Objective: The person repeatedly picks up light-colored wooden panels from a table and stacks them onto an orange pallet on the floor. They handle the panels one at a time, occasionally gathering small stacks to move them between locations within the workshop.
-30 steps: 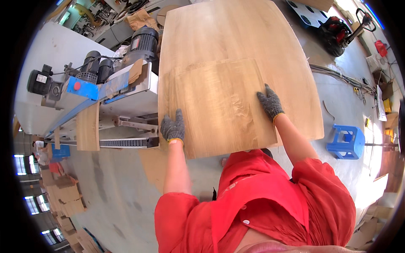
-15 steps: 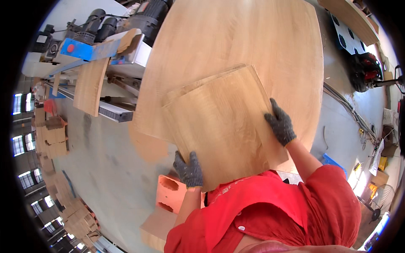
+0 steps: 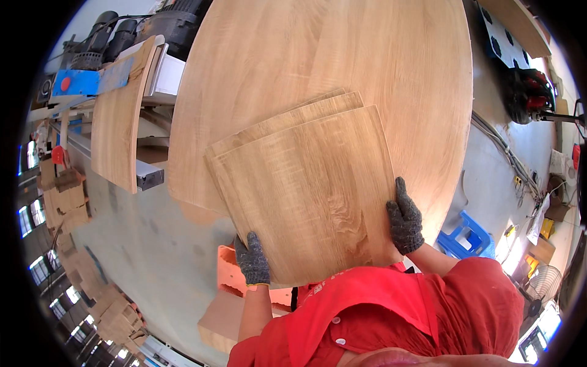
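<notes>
Risk, as I judge it: the wood panel may slide off, because each glove grips only a near corner & most of the board hangs far from the body. Left hand is closed on the near left corner, right hand closed on the near right edge. Panel is above a second board, over the big oval bench. Farther left, a machine.

The square board looks like matt, smooth oak-grain laminate, as does the large rounded panel under it. Both gloves are coarse grey knit cloth. The stool is glossy blue plastic; the orange crate is probably plastic too.
</notes>
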A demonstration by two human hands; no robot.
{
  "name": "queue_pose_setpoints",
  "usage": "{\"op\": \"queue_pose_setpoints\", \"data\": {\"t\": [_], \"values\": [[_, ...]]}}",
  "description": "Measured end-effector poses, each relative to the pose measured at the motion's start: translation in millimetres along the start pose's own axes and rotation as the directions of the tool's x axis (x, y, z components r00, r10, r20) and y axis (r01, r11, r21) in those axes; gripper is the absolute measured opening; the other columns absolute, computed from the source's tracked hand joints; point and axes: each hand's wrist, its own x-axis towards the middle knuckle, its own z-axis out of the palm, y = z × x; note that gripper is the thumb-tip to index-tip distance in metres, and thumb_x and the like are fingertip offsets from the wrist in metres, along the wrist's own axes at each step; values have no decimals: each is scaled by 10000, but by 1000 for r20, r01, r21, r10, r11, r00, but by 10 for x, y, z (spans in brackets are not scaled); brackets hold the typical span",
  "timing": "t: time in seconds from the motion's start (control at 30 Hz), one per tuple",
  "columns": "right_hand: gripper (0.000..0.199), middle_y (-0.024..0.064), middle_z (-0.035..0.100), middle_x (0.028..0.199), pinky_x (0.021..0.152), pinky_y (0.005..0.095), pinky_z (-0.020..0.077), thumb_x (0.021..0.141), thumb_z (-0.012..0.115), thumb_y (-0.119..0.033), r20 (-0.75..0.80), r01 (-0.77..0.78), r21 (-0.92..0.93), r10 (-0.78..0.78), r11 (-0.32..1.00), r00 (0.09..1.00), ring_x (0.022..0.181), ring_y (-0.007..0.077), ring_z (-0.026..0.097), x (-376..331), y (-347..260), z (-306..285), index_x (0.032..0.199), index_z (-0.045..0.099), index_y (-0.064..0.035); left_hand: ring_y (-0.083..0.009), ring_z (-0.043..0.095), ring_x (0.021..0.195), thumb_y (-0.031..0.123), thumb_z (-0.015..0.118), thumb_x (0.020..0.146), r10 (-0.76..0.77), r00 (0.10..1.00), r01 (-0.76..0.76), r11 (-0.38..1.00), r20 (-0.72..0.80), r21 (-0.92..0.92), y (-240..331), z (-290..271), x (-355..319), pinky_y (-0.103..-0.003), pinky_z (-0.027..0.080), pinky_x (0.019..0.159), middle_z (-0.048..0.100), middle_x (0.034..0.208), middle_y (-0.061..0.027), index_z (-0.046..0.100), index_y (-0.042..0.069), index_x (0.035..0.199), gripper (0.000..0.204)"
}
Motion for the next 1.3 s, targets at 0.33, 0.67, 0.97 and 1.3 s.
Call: {"op": "queue_pose_setpoints", "data": {"t": [0.33,0.67,0.97,1.3], "values": [[510,203,418,1407,1065,336,321,899,482,-50,12,-96,64,95,993,995,1297,270,417,-162,-185,-32,1393,369,0,-210,521,1033,350,535,916,-7,996,-26,923,-85,-385,-576,-124,274,-318,406,927,550,1160,-105,463,4,1265,497],[484,185,355,1452,1106,339,251,934,455,-88,31,-61,52,60,997,998,1353,253,331,-255,-119,27,1392,351,29,-233,499,1052,524,566,868,-208,976,48,515,-70,-856,1156,-1731,2120,-372,463,873,483,1226,-97,426,129,1317,614],[491,158,362,1456,1098,324,257,939,464,-101,-9,-112,95,114,989,993,1346,230,337,-260,-103,88,1402,347,15,-130,515,666,423,676,839,-274,953,113,712,-126,-693,1136,-1855,2545,-221,441,461,514,804,-40,556,113,939,347],[498,152,333,1474,1102,325,250,943,463,-115,-51,-125,87,130,988,990,1361,230,313,-243,-111,46,1406,337,16,-197,590,1034,296,666,857,-82,971,241,270,227,-932,722,-1023,751,-372,540,742,603,1158,-35,538,136,1204,403]]}}
